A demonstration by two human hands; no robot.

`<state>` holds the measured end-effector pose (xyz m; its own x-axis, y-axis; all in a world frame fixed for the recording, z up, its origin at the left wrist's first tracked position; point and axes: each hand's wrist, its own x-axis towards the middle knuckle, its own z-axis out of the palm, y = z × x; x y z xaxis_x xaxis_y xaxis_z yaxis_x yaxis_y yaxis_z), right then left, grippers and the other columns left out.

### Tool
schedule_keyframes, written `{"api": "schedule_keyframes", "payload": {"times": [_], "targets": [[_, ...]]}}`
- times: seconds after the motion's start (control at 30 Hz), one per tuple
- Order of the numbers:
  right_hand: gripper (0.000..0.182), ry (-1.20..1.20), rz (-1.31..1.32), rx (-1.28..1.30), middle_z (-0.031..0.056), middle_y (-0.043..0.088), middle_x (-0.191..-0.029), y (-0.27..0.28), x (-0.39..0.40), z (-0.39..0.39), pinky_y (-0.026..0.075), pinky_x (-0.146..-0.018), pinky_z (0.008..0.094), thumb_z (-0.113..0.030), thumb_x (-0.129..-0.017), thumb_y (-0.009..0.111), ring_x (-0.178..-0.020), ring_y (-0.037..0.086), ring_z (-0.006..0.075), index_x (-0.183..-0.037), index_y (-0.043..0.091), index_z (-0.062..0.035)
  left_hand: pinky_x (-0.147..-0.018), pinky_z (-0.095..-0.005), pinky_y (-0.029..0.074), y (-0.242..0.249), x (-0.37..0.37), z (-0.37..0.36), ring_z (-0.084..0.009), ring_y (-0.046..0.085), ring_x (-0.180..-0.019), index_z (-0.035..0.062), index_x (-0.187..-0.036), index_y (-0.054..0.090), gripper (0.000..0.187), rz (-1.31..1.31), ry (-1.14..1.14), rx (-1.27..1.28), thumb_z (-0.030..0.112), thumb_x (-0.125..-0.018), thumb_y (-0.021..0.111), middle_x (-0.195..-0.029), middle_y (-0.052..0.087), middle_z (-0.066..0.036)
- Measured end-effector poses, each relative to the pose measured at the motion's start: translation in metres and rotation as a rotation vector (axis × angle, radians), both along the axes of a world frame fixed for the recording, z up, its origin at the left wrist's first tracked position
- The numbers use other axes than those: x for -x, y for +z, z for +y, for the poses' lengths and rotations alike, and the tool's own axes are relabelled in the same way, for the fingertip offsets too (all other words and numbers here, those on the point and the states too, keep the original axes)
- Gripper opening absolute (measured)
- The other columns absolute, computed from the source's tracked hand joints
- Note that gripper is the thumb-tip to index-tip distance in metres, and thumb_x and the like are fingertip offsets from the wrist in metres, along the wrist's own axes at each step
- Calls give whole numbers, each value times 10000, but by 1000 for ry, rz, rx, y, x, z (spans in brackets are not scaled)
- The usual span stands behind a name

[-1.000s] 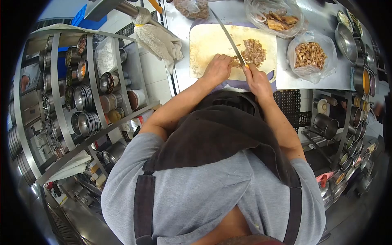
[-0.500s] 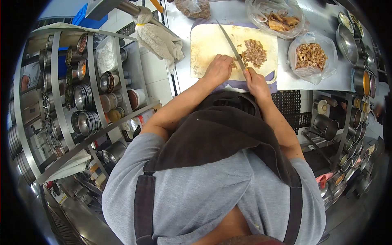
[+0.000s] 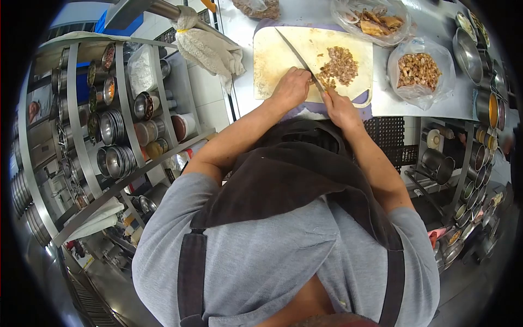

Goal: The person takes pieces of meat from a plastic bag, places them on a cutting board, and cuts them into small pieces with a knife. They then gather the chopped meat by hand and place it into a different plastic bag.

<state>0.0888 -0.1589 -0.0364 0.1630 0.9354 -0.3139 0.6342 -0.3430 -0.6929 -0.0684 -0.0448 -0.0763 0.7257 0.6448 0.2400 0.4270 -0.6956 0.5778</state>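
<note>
My right hand (image 3: 341,108) is wrapped round the handle of a long kitchen knife (image 3: 297,56). Its blade slants up and to the left across a worn, pale cutting board (image 3: 272,52). Close against the left side of the blade, my left hand (image 3: 293,87) is closed with bent fingers low over the board. Whatever lies under those fingertips is mostly hidden. Chopped brownish meat (image 3: 341,66) is heaped on the board to the right of the blade, with some bits beside the knife. A purple cloth (image 3: 359,111) shows beneath the board.
Right of the board stands a plastic bag of diced meat (image 3: 418,73). Behind it is a bag of larger browned pieces (image 3: 378,28). Another bag (image 3: 258,7) sits at the back left. A towel (image 3: 207,52) hangs on a rail, near a shelf rack (image 3: 76,114) of metal bowls.
The knife has shifted left, its tip now further left over the board. My left hand has moved slightly left with it. More small bits now lie just right of the blade.
</note>
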Motion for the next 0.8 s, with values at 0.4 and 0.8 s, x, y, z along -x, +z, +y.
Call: {"api": "schedule_keyframes", "payload": {"times": [0.4, 0.8], "targets": [[322, -59, -25, -209, 269, 642, -737, 5, -1, -3, 478, -645, 533, -318, -1006, 502, -730, 633, 461, -1090, 600, -23, -842, -461, 471, 19, 11, -14, -381, 574, -936, -13, -1028, 608, 280, -19, 84, 56, 97, -785, 692, -955, 632, -194], [328, 76, -88, -162, 268, 637, -720, -23, 0, 13, 478, -639, 533, -340, -998, 511, -712, 630, 459, -1053, 601, -29, -816, -449, 484, 12, 13, -8, -371, 587, -900, -5, -905, 643, 151, 74, 102, 18, 105, -804, 668, -905, 638, -181]]}}
